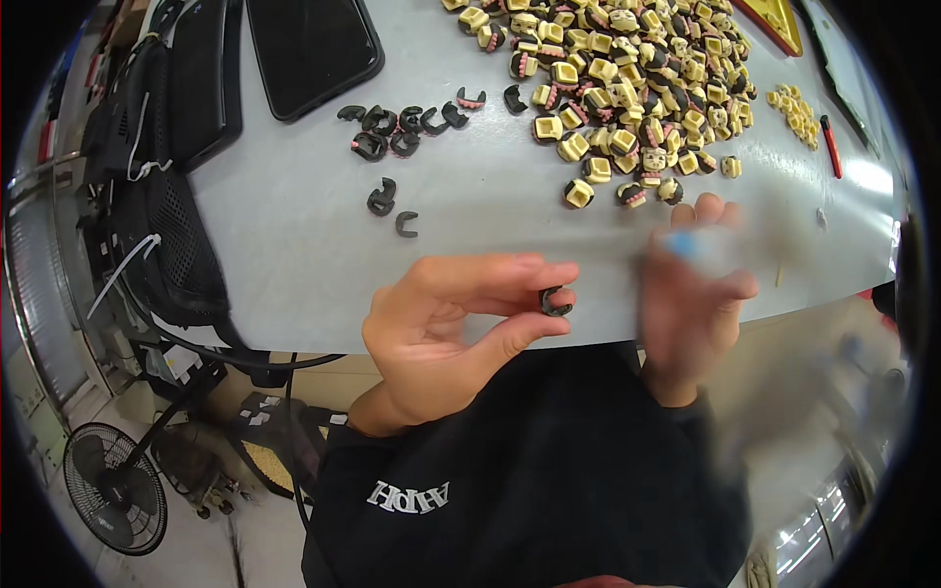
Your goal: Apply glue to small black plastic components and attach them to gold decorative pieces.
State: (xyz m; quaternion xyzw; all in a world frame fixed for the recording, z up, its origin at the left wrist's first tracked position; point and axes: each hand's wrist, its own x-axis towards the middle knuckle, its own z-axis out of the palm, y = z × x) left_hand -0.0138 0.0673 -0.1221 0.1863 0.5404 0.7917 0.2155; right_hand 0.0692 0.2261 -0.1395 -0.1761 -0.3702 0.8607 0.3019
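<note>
My left hand [446,328] pinches a small black curved piece [556,302] between thumb and fingertips, above the table's near edge. To its right is my right hand [691,304], smeared by motion, its fingers bent around a translucent bottle-like thing [740,245] with a blue part; its exact kind is too blurred to make out. Beyond the left hand lie a loose black C-shaped piece [407,224], a couple of black pieces [381,197] together, and a group of similar ones [404,124], some with pink edges.
A large heap of small cream, black and pink doll-head-like parts [627,78] covers the far middle. Small yellow pieces [796,113] and a red pen-like tool [831,147] lie at right. A phone [314,49] and a black mesh bag [181,235] occupy the left. A fan [115,488] stands below.
</note>
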